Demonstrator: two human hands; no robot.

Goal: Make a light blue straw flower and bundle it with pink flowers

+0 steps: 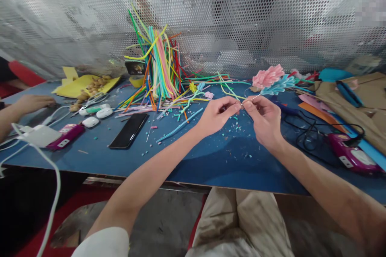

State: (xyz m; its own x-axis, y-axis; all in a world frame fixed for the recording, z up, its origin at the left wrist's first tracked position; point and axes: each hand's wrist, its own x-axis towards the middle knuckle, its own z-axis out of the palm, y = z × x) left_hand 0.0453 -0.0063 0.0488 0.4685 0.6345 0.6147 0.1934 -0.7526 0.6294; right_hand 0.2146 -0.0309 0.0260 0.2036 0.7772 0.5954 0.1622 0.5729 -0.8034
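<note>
Over the blue table, my left hand (pixel 221 113) and my right hand (pixel 265 118) meet, fingertips pinched close together. Between them runs a thin pale wire (pixel 256 97), its far end pointing toward a fluffy pink pipe-cleaner piece (pixel 268 77) and a light blue pipe-cleaner piece (pixel 280 85). Whether the wire joins these pieces I cannot tell. Left of my hands are a small yellow flower (pixel 192 86), a small blue flower (pixel 200 86) and a small lilac flower (pixel 208 95). A single blue pipe cleaner (pixel 180 125) lies beside my left forearm.
A bundle of coloured pipe cleaners (pixel 161 64) stands at the back. A black phone (pixel 129 130), white charger (pixel 42 134) and purple power strip (pixel 66 135) lie left; another purple strip (pixel 351 154) and black cable (pixel 310 138) lie right. Another person's hand (pixel 33 103) rests far left.
</note>
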